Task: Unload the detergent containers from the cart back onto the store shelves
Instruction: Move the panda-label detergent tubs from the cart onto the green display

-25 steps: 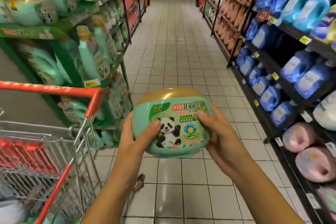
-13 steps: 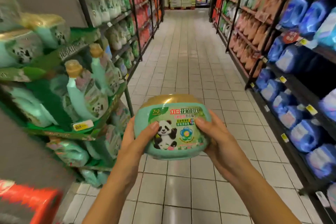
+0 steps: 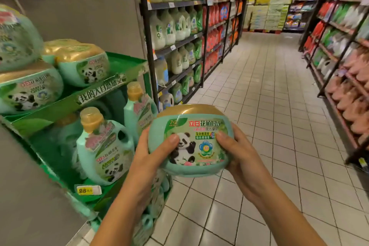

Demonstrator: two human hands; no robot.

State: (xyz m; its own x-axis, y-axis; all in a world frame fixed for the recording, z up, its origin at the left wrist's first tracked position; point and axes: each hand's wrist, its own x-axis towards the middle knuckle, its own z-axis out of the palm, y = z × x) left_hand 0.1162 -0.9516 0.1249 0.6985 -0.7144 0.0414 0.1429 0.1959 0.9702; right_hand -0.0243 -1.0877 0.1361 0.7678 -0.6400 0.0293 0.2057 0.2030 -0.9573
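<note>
A round mint-green detergent tub (image 3: 191,142) with a gold lid and a panda label is held at chest height over the aisle floor. My left hand (image 3: 148,158) grips its left side, thumb across the label. My right hand (image 3: 237,156) grips its right side the same way. To the left stands a green cardboard display stand (image 3: 95,96). Its upper tier carries matching panda tubs (image 3: 79,64), and its lower tier carries mint-green jugs (image 3: 103,150) with gold caps. The cart is out of view.
Dark metal shelving (image 3: 175,40) with pale green and red bottles runs down the left of the aisle. Shelves (image 3: 343,56) of pink and green refill bags line the right. The tiled floor (image 3: 269,106) stretches ahead between them. A grey wall panel (image 3: 30,195) fills the lower left.
The view has swung left and closer to the green display; the red cart has slid out of sight. Both hands keep the same grip on the tub.
</note>
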